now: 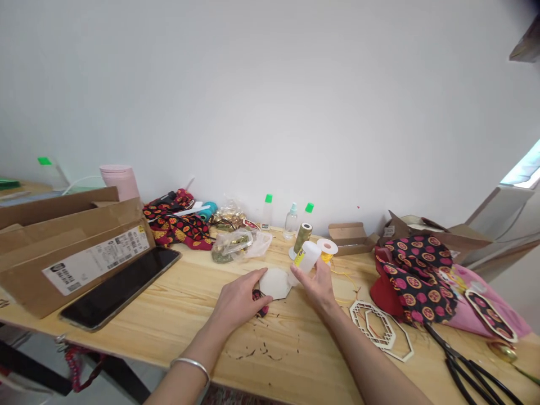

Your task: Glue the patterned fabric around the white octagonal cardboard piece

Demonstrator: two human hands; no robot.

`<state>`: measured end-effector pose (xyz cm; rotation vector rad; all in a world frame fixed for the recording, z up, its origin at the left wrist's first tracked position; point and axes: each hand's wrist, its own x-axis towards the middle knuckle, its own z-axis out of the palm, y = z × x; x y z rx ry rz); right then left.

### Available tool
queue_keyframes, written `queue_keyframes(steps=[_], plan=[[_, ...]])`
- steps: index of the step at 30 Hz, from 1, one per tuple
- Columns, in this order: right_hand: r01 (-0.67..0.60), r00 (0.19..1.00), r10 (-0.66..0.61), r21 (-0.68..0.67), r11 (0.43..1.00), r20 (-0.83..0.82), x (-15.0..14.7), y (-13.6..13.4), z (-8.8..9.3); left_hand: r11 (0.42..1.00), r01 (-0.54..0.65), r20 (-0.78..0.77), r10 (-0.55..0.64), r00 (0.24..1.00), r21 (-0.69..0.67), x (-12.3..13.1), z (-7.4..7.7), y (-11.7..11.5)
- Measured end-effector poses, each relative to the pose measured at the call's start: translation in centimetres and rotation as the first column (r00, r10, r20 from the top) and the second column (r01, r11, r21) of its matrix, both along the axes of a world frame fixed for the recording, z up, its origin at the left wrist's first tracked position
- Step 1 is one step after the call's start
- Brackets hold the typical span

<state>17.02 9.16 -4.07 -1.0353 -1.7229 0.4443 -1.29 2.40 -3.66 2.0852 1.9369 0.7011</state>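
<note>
My left hand point(238, 298) rests on the table, its thumb and fingers closed on the edge of a pale octagonal piece point(275, 283). Beside that thumb is a dark patterned fabric scrap point(263, 310). In my right hand point(318, 288) is a translucent white glue bottle point(310, 255) with a yellow label, tilted so its lower end meets the right edge of the octagon; whether it touches is hard to tell. Small dark scraps point(274, 358) lie in front of my hands. Pale octagonal lattice frames point(373, 326) lie right of my right forearm.
A cardboard box point(97, 225) and a phone point(122, 287) lie left. Patterned fabric point(181, 225) and a plastic bag point(240, 246) sit behind. Thread spools point(327, 247) and bottles point(291, 221) stand near the wall. Right are patterned fabric point(422, 275) and black scissors point(464, 360).
</note>
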Motion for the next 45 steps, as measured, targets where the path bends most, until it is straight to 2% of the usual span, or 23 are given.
queue_keyframes(steps=[9,17,22,27,36,45], plan=[[-0.049,0.999,0.049,0.005,0.999,-0.008,-0.14,-0.03,-0.09,1.000,-0.007,-0.020,0.007,1.000,0.001,-0.01,0.03,0.07],[0.049,0.999,-0.048,0.008,0.999,-0.010,0.42,0.47,-0.13,1.000,0.000,-0.027,0.000,1.000,-0.001,-0.05,-0.05,0.10],[0.055,0.998,-0.055,0.031,0.998,0.000,0.36,0.40,-0.08,1.000,-0.005,-0.030,0.005,1.000,-0.005,-0.05,0.08,0.07],[0.006,1.000,-0.006,0.027,1.000,-0.019,0.08,0.26,-0.17,1.000,0.004,-0.026,-0.004,1.000,-0.006,-0.02,0.06,0.05],[0.065,0.997,-0.065,0.015,0.998,-0.040,0.45,0.69,-0.55,1.000,0.005,-0.020,-0.004,1.000,0.007,-0.02,-0.09,0.13],[-0.022,1.000,0.022,0.013,1.000,-0.021,-0.07,0.13,-0.30,1.000,0.013,-0.015,-0.013,1.000,0.008,0.00,0.05,-0.03]])
